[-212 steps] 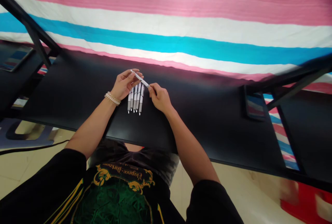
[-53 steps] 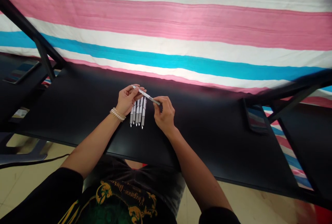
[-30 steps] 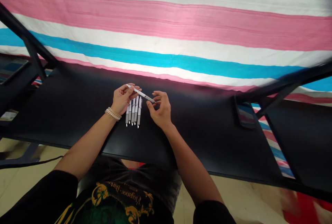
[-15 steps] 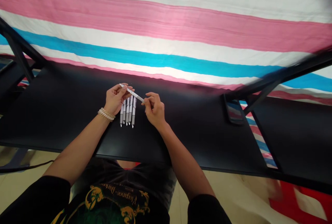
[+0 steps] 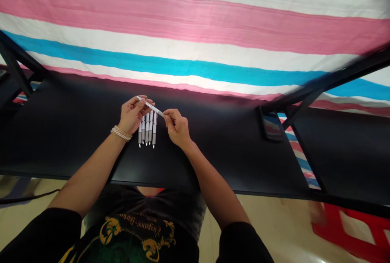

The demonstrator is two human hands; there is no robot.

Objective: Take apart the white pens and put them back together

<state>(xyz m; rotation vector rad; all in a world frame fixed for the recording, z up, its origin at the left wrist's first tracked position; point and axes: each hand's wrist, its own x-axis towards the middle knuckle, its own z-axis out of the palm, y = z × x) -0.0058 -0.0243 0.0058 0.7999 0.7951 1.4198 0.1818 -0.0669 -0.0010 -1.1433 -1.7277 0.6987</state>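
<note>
White-and-grey pen (image 5: 154, 109) slants in the air between both hands, over the tabletop (image 5: 219, 149). The left hand's (image 5: 131, 114) grip pinches its white end; the right hand's (image 5: 177, 128) grip pinches the grey end, hiding the tip. Any force is probably best sent along the barrel, left hand bracing, lest it bend or slip. Just nearer the person, five similar pens (image 5: 147, 128) lie side by side; a low left wrist could scatter them. Sideways room is widest rightward, up to a dark glossy slab (image 5: 271, 126), perhaps a phone. Striped cloth (image 5: 183, 31) borders the far edge; both forearms cross the near one.
</note>
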